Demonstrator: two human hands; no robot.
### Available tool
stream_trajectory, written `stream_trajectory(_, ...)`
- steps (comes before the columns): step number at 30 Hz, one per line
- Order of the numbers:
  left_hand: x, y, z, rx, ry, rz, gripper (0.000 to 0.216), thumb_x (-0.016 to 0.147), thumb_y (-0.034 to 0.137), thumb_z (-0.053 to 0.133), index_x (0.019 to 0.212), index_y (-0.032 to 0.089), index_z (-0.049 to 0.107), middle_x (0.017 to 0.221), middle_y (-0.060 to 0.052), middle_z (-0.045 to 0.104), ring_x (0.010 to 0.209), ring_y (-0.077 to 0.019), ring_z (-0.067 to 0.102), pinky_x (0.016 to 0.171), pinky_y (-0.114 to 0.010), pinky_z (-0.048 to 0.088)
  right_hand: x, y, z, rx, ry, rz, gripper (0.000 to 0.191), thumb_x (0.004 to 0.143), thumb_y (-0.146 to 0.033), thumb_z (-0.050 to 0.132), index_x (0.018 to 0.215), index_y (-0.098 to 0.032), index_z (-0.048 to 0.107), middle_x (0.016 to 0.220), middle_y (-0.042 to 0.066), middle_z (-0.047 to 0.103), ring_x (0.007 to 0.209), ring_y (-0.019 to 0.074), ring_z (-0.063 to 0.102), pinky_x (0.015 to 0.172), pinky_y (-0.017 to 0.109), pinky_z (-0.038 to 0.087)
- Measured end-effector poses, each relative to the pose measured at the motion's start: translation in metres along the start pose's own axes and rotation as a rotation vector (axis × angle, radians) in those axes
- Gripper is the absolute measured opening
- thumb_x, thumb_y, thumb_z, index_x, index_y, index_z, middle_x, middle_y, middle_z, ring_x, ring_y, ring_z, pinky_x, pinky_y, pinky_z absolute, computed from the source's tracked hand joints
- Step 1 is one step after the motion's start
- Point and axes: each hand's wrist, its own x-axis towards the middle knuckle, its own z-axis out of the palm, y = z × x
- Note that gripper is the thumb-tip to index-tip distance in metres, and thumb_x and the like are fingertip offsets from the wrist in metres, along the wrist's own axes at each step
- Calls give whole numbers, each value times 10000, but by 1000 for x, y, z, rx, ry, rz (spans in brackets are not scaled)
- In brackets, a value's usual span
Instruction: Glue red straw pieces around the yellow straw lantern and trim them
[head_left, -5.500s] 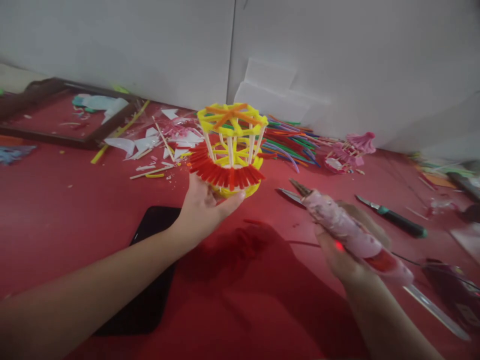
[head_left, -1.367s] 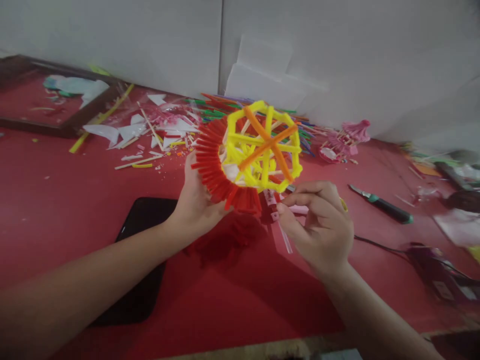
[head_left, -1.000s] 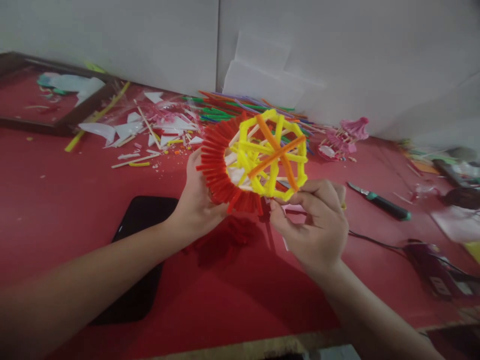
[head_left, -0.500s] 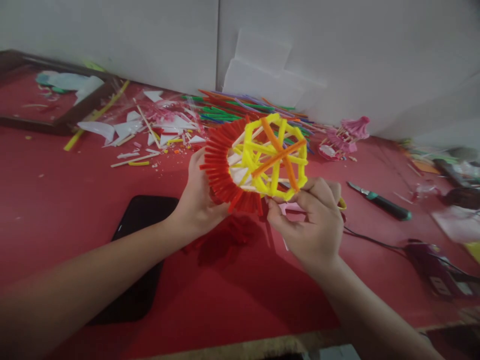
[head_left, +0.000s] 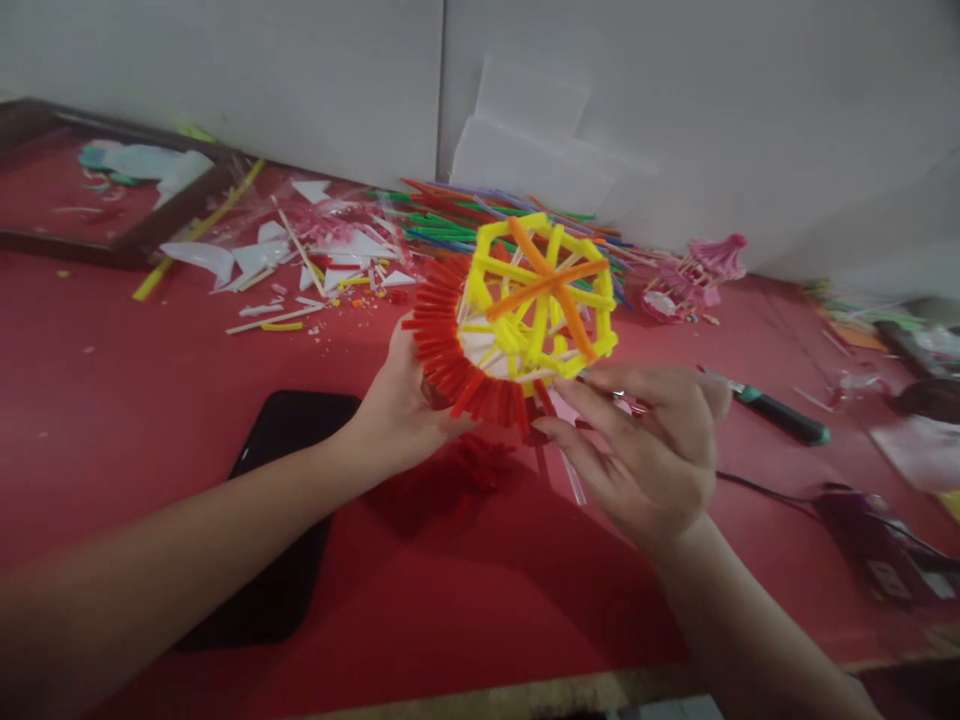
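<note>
Openwork model (head_left: 553, 283) held up above the red table (head_left: 420, 620), tilted so its top faces the camera; yellow ring with yellow spokes, two orange strips crossed over them. Stems look fuzzy; pale thin sticks stand between the tiers. Lower down, a red fringe (head_left: 435, 335) of short, close-set strips fans outward. Left hand (head_left: 409, 405) grips the base from the left, fingers mostly out of sight behind the fringe. Right hand (head_left: 652, 450) has thumb and fingers parted by the fringe's near end, a red strip at the tips; contact unclear. Beneath, a pink object (head_left: 566, 410) with a translucent rod, largely covered by model and hand. Left forearm crosses a smooth black slab (head_left: 300, 425). Behind: loose heap of coloured stems (head_left: 450, 225), partly blocked. Right: dark-handled knife (head_left: 780, 412), blade tip obscured by fingers. Dark frame (head_left: 120, 250), far left, cut off by the picture edge.
</note>
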Motion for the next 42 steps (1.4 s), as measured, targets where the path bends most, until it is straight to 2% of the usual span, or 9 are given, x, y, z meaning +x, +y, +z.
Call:
stream_trajectory(3, 0, 3, -1, -8, -51, -22, 722, 652, 297, 921, 1249, 227, 521, 1342, -163, 718, 1189, -380, 734, 1039, -548, 605, -1, -1, 3, -1, 75, -8, 248, 837, -175, 854, 1033, -297, 761, 949, 5, 701, 856, 181, 635, 797, 357, 510)
stream_trajectory(7, 1, 5, -1, 14, -41, 11, 653, 641, 289, 890, 1199, 214, 560, 1443, -177, 652, 1331, -389, 649, 1158, -547, 511, 0, -4, 6, -18, 67, -4, 182, 837, -189, 859, 968, -292, 785, 913, 7, 704, 849, 182, 601, 760, 346, 505)
stream_trajectory(12, -1, 4, 0, 15, -41, -6, 644, 655, 259, 860, 1218, 220, 551, 1388, -176, 692, 1274, -381, 690, 1129, -563, 530, 1, -1, 2, -14, 81, -67, 181, 823, -157, 863, 908, -291, 775, 897, -4, 708, 842, 184, 565, 732, 334, 498)
stream_trajectory(17, -4, 5, 2, -61, -41, -22, 742, 678, 262, 862, 1303, 202, 468, 1404, -213, 663, 1286, -385, 683, 1087, -556, 568, -1, 1, -1, 0, 18, -66, 199, 814, -125, 858, 938, -264, 787, 924, -3, 724, 850, 176, 592, 742, 337, 500)
stream_trajectory(23, -2, 9, 2, -10, -35, -86, 735, 661, 266, 863, 1304, 177, 518, 1410, -208, 675, 1276, -386, 688, 1172, -576, 489, 0, 0, 2, 18, 84, -81, 180, 784, -125, 887, 866, -237, 771, 887, -4, 726, 844, 163, 561, 748, 310, 506)
stream_trajectory(31, -1, 16, 0, 13, -78, -86, 569, 653, 243, 873, 1133, 207, 570, 1402, -162, 696, 1278, -362, 688, 1169, -554, 503, -1, 2, 0, -19, 85, -101, 160, 833, -151, 852, 871, -287, 777, 894, -20, 715, 808, 156, 566, 740, 330, 508)
stream_trajectory(34, -1, 16, 2, 27, -59, -87, 592, 635, 240, 871, 1138, 211, 562, 1418, -157, 684, 1290, -363, 680, 1170, -549, 502, -2, 3, -1, -15, 104, -109, 174, 837, -152, 849, 875, -307, 778, 920, -24, 712, 807, 158, 562, 752, 335, 508)
stream_trajectory(39, -1, 12, 0, 10, -40, -39, 588, 646, 245, 868, 1142, 220, 553, 1308, -154, 739, 1189, -355, 733, 1100, -571, 559, -6, 6, -4, -65, 65, -108, 214, 858, -227, 840, 967, -405, 792, 975, -22, 720, 862, 184, 618, 785, 372, 535)
stream_trajectory(42, -1, 11, -2, 21, -55, -31, 673, 619, 213, 885, 1195, 230, 537, 1375, -155, 710, 1272, -366, 692, 1122, -560, 546, -7, 6, -6, -66, 50, -107, 240, 861, -238, 830, 995, -436, 800, 998, -24, 728, 879, 188, 619, 796, 385, 522)
